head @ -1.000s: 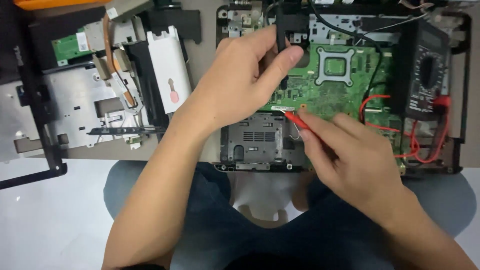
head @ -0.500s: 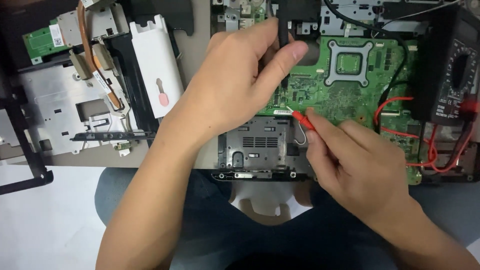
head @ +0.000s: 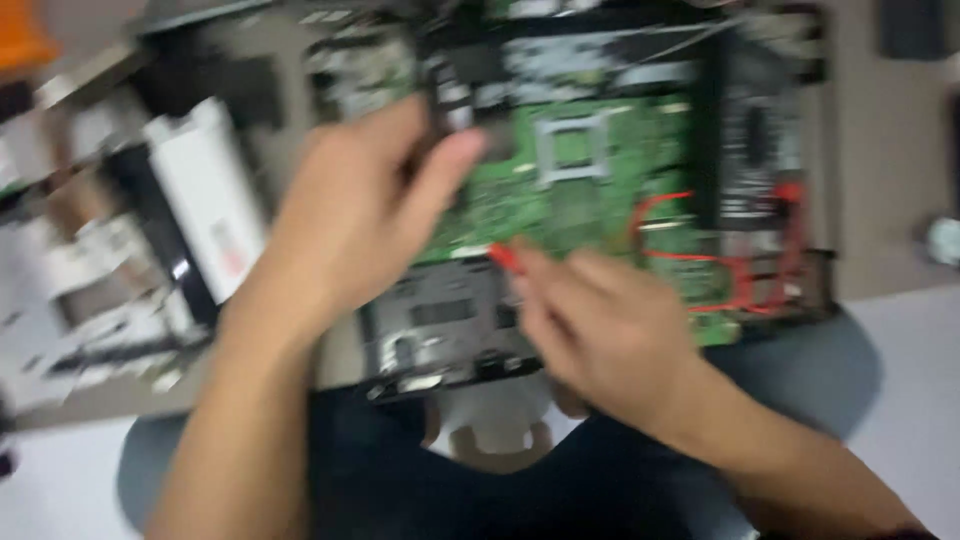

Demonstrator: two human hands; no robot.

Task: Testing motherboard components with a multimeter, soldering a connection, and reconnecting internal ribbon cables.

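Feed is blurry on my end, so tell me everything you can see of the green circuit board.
The green circuit board lies flat inside an opened dark chassis, with a pale square socket frame near its middle. Red wires cross its right side. The left hand rests on its left edge; the right hand holds a red probe at its lower edge. Motion blur hides finer parts.

- A red probe [head: 505, 256] is lying tilted in the right hand's fingers, tip touching the board.
- A green circuit board [head: 590, 190] is lying flat, blurred.
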